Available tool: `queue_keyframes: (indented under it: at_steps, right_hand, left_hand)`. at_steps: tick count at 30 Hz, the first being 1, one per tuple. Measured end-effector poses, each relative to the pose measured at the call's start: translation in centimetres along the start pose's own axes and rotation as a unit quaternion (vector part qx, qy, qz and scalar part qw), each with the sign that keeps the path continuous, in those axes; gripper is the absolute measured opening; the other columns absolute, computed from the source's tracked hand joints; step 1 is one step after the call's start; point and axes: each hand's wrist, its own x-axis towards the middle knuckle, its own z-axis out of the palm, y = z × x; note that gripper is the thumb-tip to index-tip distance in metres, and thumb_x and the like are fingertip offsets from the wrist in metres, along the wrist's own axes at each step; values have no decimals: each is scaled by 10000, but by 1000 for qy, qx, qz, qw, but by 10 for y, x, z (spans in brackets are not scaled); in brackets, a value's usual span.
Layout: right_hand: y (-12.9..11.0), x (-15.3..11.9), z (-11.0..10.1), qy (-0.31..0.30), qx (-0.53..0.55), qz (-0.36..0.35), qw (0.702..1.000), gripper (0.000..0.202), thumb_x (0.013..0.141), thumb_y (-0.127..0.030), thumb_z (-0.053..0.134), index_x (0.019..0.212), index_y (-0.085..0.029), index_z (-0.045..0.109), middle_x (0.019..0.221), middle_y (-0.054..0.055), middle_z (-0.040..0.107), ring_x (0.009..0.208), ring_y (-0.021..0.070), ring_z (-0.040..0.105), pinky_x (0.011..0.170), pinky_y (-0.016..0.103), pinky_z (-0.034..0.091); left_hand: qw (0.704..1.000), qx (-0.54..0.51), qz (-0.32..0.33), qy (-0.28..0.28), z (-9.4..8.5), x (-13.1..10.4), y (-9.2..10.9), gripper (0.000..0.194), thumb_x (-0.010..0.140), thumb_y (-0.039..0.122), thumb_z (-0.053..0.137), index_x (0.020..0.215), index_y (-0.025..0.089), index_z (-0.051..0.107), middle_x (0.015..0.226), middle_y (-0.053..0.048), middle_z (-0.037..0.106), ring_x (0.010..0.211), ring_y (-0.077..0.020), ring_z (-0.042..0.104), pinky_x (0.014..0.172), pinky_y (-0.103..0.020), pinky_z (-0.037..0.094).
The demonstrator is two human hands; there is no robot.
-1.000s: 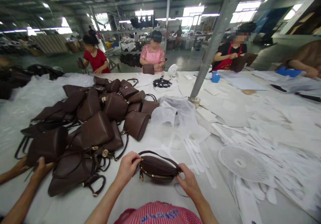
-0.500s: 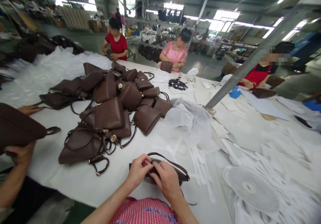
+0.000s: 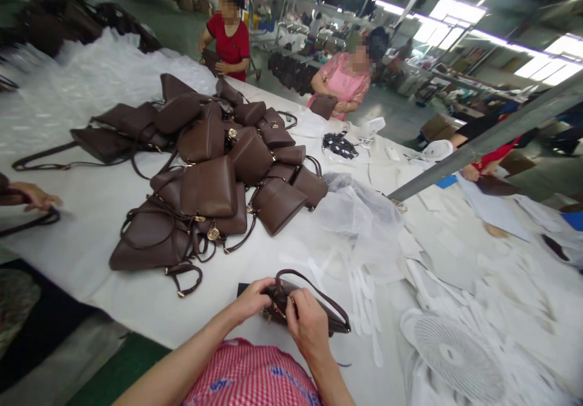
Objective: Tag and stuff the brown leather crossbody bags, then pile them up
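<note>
A dark brown handbag (image 3: 334, 318) lies at the table's front edge, its strap arching up behind my hands. My left hand (image 3: 255, 298) is closed on the bag's left side, by its opening. Fingers pinched together, my right hand (image 3: 306, 316) holds part of the bag near some gold-coloured metal; the exact part is too small to make out. Just beyond lies a heap of brown handbags (image 3: 207, 184) with thin straps and round gold charms.
White table (image 3: 91, 224); clear plastic sheeting (image 3: 359, 218) right of the heap; a white fan (image 3: 455, 351) and white strips at the right. A slanting metal post (image 3: 460, 151) crosses behind. A co-worker's hand (image 3: 34, 196) holds a strap at far left. Other people stand across the table.
The view has tilted down and turned. My hands have moved slightly apart, showing more of the bag's opening. The co-worker's bag at left has moved mostly out of view.
</note>
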Motion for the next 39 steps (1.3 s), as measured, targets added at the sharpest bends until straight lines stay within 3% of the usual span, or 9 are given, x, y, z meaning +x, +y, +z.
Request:
queue_keyframes:
  at_steps: [3, 7, 11, 16, 19, 22, 26, 33, 39]
  right_hand:
    - [-2, -1, -3, -4, 41, 9, 999, 192, 931, -155, 384, 807, -187, 528, 744, 19, 527, 704, 153, 517, 653, 253, 377]
    - [-4, -3, -8, 4, 17, 14, 1000, 203, 925, -181, 402, 789, -190, 553, 734, 24, 544, 708, 163, 531, 658, 266, 375]
    - [6, -11, -14, 19, -29, 104, 994, 217, 905, -268, 434, 735, -204, 553, 671, 9, 577, 628, 161, 542, 616, 271, 365]
    - [28, -31, -26, 0, -64, 263, 963, 202, 873, -338, 473, 719, -232, 550, 603, -10, 601, 535, 171, 562, 514, 269, 363]
    - [29, -31, -36, 22, -90, 209, 974, 214, 904, -341, 433, 792, -224, 574, 720, 42, 637, 650, 205, 602, 588, 299, 422]
    - [24, -17, -45, 72, -103, 111, 986, 260, 928, -340, 420, 1051, -185, 588, 987, 132, 645, 919, 266, 603, 776, 379, 468]
    - [16, 7, -43, 17, -77, -4, 997, 440, 956, -305, 382, 1374, -168, 402, 1269, 158, 551, 1131, 264, 533, 892, 392, 473]
    - [14, 11, -19, -80, -57, -63, 993, 422, 965, -289, 361, 1349, -132, 438, 983, 117, 669, 869, 226, 629, 722, 329, 527]
    - [25, 15, -23, -129, -15, -56, 990, 355, 964, -260, 378, 1283, -189, 518, 865, 45, 669, 778, 163, 642, 664, 247, 503]
  left_hand:
    - [992, -120, 10, -42, 12, 5, 6, 408, 644, 177, 617, 1049, 164, 661, 1004, -56, 679, 990, -235, 573, 901, -341, 386]
    - [975, -220, 15, 38, 24, 15, 16, 396, 768, 427, 637, 1036, 135, 644, 806, -66, 677, 862, -210, 599, 846, -329, 394]
    - [972, -227, 23, 57, 26, 21, 24, 384, 732, 409, 697, 996, 139, 632, 566, 24, 559, 690, -152, 560, 747, -268, 398]
    - [985, -104, 56, 122, 12, 12, 29, 212, 661, 277, 700, 816, 157, 619, 696, 14, 593, 655, -115, 510, 629, -222, 372]
    - [989, -37, 62, 127, 9, 2, 35, 212, 628, 234, 689, 807, 157, 603, 690, 29, 566, 626, -105, 484, 581, -214, 364]
    - [993, -36, 68, 84, 15, -6, 45, 210, 625, 215, 685, 800, 155, 586, 694, 29, 567, 623, -103, 501, 597, -226, 397]
    - [993, -60, 88, 51, 28, -7, 53, 176, 609, 166, 680, 750, 153, 576, 674, 34, 571, 622, -106, 531, 635, -241, 426]
    - [989, -88, 102, 63, 39, -2, 38, 153, 561, 106, 682, 688, 140, 603, 684, 18, 608, 680, -116, 556, 672, -231, 439]
    - [992, -102, 58, 57, 40, 1, 21, 191, 614, 150, 670, 780, 145, 576, 674, 26, 606, 618, -109, 560, 633, -242, 445]
